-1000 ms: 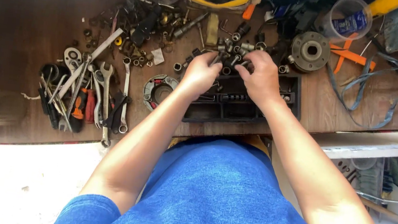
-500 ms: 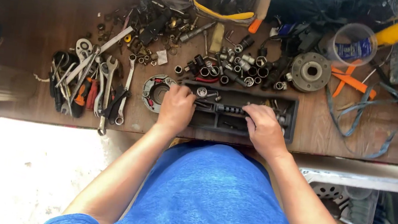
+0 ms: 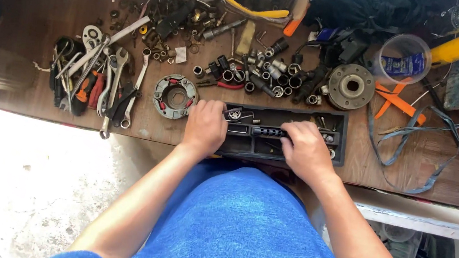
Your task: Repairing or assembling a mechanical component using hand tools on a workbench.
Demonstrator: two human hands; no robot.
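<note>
Head view shows my two hands on one black socket tray [image 3: 300, 122] on the desk [image 3: 35, 0]: left hand [image 3: 204, 127] curled over its end, right hand [image 3: 307, 150] loosely bent, holding nothing I can see.

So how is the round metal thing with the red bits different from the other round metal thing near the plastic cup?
The clutch-like disc lies left of the black socket tray, close to the left hand; the grey hub disc lies behind the tray's right end, farther from the right hand. The first has red pieces and a ring of segments; the second is plain grey with a clear centre hole. Both are round, metal and lie flat on the wooden bench.
</note>
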